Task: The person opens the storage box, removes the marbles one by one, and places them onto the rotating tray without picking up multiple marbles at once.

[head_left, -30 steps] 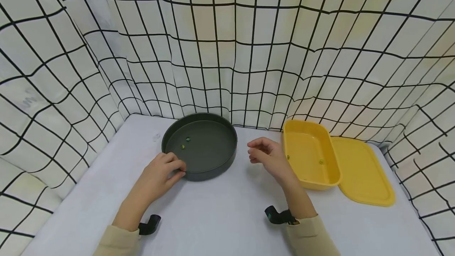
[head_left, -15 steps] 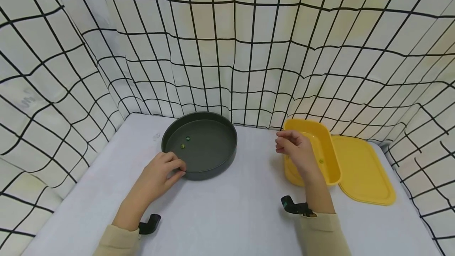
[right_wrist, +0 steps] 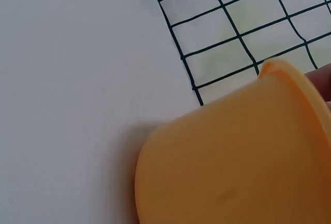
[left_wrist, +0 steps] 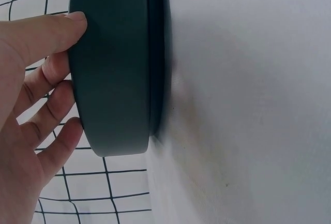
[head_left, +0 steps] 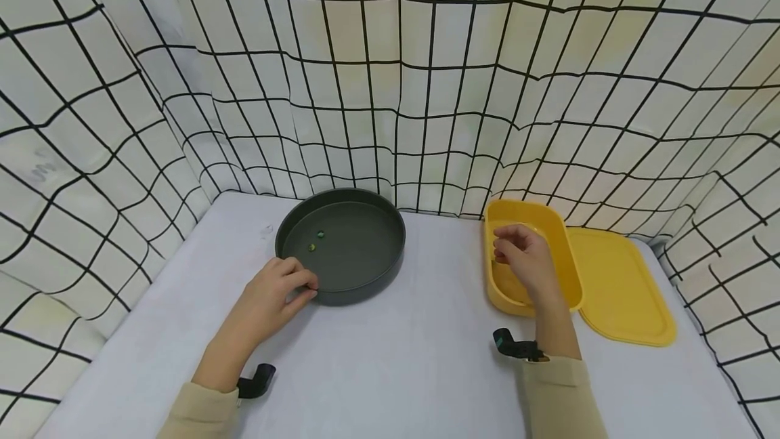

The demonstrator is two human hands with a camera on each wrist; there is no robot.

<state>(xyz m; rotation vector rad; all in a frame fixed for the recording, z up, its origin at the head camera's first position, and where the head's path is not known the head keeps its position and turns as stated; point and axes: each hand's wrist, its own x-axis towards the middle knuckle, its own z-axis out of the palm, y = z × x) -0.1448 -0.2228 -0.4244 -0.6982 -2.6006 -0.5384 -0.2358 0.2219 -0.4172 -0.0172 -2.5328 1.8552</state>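
Note:
My left hand (head_left: 277,293) grips the near-left rim of a round dark grey pan (head_left: 359,249). In the left wrist view its thumb (left_wrist: 77,25) lies on the pan's outer wall, with the fingers behind the rim. Two tiny pieces, one green (head_left: 321,234) and one yellow-green (head_left: 312,247), lie on the pan floor. My right hand (head_left: 531,263) hovers over the yellow rectangular container (head_left: 563,249), fingers loosely bent, with nothing showing between them. The right wrist view shows mostly the container's outer wall (right_wrist: 238,151), the fingers largely hidden behind its rim.
A yellow flat lid (head_left: 627,290) lies right of the container, partly under its edge. White walls with black grid netting (head_left: 396,87) enclose the white tabletop (head_left: 390,371) at the back and sides. Black wrist cameras (head_left: 514,345) sit on both wrists.
My right hand has moved right, from the space between pan and container to over the container, covering the small piece seen inside it. The left hand has stayed on the pan rim.

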